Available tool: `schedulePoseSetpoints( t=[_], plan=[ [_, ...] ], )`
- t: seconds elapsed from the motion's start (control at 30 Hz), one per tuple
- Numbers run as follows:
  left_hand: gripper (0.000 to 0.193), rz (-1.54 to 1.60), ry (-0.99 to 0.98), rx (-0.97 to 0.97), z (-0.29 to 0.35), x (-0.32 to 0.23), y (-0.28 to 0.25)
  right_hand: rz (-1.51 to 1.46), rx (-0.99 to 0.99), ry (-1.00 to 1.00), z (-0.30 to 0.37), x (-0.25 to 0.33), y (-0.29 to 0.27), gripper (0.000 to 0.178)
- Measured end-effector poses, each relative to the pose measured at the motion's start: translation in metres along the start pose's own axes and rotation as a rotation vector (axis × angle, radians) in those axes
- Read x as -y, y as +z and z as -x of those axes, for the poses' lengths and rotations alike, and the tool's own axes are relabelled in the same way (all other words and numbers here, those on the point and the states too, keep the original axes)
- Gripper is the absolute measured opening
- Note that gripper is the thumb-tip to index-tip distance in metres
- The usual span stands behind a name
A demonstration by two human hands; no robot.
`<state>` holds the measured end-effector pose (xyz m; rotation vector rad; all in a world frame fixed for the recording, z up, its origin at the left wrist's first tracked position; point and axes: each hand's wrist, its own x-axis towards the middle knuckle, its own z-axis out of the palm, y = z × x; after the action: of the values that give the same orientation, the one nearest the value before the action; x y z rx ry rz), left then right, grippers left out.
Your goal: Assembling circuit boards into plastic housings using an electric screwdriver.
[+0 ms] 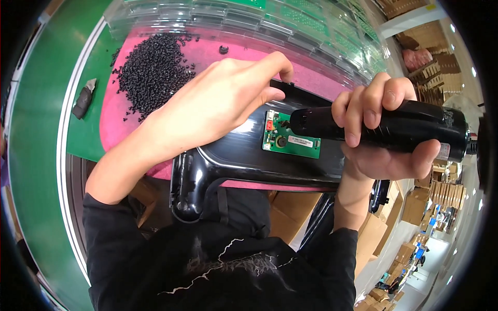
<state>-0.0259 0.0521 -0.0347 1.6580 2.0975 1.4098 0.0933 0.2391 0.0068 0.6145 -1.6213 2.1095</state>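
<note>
My right hand (386, 124) is wrapped round a thick black electric screwdriver (321, 123), its cord end toward the right. The tool's front end is over a green circuit board (306, 149); its tip is hidden. The board lies inside a glossy black plastic shell (238, 158), and has a white label, a red part and a round dark part. At the shell's far rim my left hand (228, 96) has its index finger and thumb closed about the edge. Its other fingers are hidden.
A pile of small black screws (150, 72) lies on a pink mat (111, 124) over the green table (85, 137). Clear plastic trays (238, 23) stand behind the mat. A dark wrapped lump (83, 101) rests at left. Cardboard boxes (293, 210) stand below the table.
</note>
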Motion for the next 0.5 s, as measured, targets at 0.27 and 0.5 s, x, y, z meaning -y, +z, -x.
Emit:
schedulePoseSetpoints(
  t=[0.27, 0.5],
  plan=[
    [0.038, -0.035, -0.002, 0.104, 0.012, 0.002, 0.003, 0.044, -0.113, 0.182, -0.009, -0.005, 0.016, 0.063],
    [0.033, -0.123, -0.058, 0.176, 0.008, -0.006, -0.004, 0.372, -0.091, 0.226, -0.017, -0.008, 0.017, 0.064]
  ],
)
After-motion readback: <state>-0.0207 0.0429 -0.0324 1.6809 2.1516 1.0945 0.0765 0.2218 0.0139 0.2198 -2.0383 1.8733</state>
